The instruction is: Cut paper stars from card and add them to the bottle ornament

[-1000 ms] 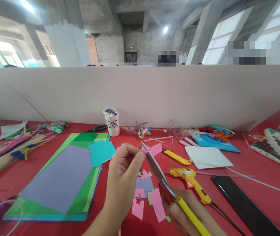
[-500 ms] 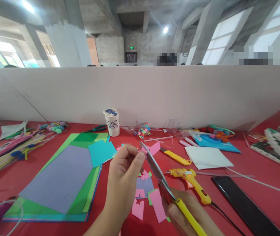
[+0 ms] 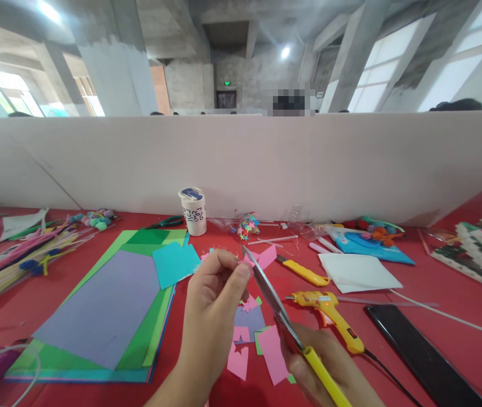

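Observation:
My left hand (image 3: 213, 308) is raised over the red table (image 3: 414, 282), its thumb and fingers pinching a small pink paper piece (image 3: 246, 261) that is mostly hidden by the fingertips. My right hand (image 3: 329, 370) grips yellow-handled scissors (image 3: 278, 308), whose grey blades point up and left toward that piece. Below them lie pink, purple and green paper scraps (image 3: 257, 342).
A stack of coloured paper sheets (image 3: 109, 305) lies at left, pipe cleaners (image 3: 16, 260) further left. A white cup (image 3: 192, 210) stands by the partition. A yellow glue gun (image 3: 329, 311), yellow utility knife (image 3: 304, 272), white paper (image 3: 357, 271) and black phone (image 3: 418, 350) lie at right.
My right hand and the scissors have slid slightly down and right. My left hand holds almost still with the pink piece.

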Demonstrator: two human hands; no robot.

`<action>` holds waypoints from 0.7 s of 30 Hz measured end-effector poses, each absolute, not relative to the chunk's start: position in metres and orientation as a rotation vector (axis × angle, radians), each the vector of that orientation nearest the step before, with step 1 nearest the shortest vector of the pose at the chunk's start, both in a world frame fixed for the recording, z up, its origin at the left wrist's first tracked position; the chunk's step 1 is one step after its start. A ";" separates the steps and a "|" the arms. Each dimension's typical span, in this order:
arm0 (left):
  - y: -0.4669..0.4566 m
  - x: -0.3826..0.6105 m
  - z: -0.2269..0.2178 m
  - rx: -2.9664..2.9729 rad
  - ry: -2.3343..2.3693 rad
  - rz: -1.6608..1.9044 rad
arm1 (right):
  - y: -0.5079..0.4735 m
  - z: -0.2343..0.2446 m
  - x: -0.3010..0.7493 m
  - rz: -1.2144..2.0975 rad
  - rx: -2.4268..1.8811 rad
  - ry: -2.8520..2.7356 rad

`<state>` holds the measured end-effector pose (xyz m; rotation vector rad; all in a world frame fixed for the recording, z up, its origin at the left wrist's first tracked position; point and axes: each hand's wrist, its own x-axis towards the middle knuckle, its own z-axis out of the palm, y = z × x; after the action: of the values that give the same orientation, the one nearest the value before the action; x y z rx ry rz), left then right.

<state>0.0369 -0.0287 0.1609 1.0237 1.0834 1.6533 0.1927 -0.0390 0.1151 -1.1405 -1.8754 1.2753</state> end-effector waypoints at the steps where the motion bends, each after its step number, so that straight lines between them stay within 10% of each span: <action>1: -0.029 0.037 0.161 1.027 1.078 1.654 | -0.040 0.115 0.192 1.287 -1.138 -1.862; 21: -0.023 0.060 0.148 1.183 1.021 1.067 | -0.019 0.119 0.213 1.451 -0.814 -1.423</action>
<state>0.0602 -0.0235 0.1480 1.1834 1.0214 1.0666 0.2126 -0.0187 0.1193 -0.8142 -1.4233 1.4509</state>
